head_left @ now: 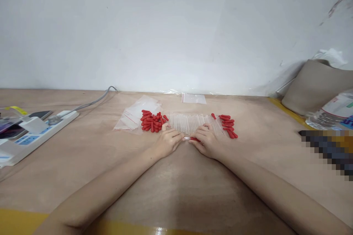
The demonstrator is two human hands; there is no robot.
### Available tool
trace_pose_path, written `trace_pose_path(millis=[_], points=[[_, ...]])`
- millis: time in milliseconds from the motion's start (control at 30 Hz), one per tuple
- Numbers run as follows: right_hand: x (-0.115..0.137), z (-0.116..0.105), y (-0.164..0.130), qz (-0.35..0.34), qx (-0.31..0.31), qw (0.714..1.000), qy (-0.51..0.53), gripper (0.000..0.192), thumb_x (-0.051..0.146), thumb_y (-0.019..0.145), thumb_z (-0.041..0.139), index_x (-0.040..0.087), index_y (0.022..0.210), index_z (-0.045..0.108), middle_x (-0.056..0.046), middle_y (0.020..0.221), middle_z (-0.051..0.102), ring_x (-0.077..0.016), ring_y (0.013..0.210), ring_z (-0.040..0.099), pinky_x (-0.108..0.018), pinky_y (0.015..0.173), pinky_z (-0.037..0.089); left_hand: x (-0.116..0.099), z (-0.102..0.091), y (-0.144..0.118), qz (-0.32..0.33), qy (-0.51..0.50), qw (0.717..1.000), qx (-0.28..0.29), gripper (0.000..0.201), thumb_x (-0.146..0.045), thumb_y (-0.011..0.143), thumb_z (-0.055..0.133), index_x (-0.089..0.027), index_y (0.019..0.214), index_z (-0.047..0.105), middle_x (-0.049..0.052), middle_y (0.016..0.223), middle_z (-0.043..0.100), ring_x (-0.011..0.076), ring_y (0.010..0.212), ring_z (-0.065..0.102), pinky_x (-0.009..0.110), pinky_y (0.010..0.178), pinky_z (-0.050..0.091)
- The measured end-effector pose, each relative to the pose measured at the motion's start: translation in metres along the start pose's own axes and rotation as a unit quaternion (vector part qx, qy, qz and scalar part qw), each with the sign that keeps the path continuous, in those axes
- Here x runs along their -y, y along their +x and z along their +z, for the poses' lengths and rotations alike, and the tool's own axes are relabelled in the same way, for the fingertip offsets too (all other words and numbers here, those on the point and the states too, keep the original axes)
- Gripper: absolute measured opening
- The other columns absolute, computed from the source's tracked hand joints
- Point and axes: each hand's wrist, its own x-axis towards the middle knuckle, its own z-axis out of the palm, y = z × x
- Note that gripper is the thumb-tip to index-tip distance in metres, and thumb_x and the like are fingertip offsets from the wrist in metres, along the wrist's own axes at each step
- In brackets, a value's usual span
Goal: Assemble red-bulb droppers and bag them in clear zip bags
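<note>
In the head view, both hands meet over a wooden table (176,191), just in front of a row of clear tubes (193,123) that serves as the landmark here. The left hand (167,141) and the right hand (206,143) together pinch one small dropper (191,139), a clear tube with a red bulb, held level between their fingertips; the left fingers close on its clear end and the right fingers on its red end. The dropper sits just in front of the tubes, near their middle, close above the table. To the left of the tubes, touching their end, lies a heap of red bulbs (152,121), and beyond that heap some clear bags (135,115) lie flat. To the right of the tubes is a second, smaller group of red pieces (227,124). Behind the tubes, by the white wall (165,25), lies another small bag (193,98). Far left of the tubes a power strip (35,136) rests with its grey cable (93,101) running toward the wall. Far right of the tubes sits a tan pouch (314,86).
</note>
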Motion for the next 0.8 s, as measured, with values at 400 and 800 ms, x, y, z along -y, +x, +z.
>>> trace_pose_path(millis=[400, 800], points=[[-0.001, -0.019, 0.007, 0.148, -0.021, 0.973, 0.178, 0.017, 0.035, 0.079, 0.054, 0.018, 0.083, 0.057, -0.004, 0.077, 0.062, -0.0145, 0.071, 0.055, -0.030, 0.068, 0.041, 0.004, 0.000, 0.000, -0.055, -0.041, 0.998, 0.005, 0.028, -0.033, 0.088, 0.041, -0.018, 0.107, 0.056, 0.003, 0.080, 0.064, 0.0157, 0.074, 0.056, 0.038, 0.090, 0.023], [-0.099, -0.087, 0.022, 0.416, -0.071, 0.888, 0.182, 0.037, 0.044, 0.074, 0.054, 0.017, 0.099, 0.050, 0.001, 0.063, 0.056, -0.0124, 0.062, 0.054, -0.024, 0.056, 0.041, 0.000, -0.008, 0.003, -0.130, -0.069, 0.987, 0.061, 0.034, -0.034, 0.088, 0.034, -0.019, 0.117, 0.044, 0.006, 0.095, 0.060, 0.0194, 0.091, 0.052, 0.038, 0.090, 0.022]])
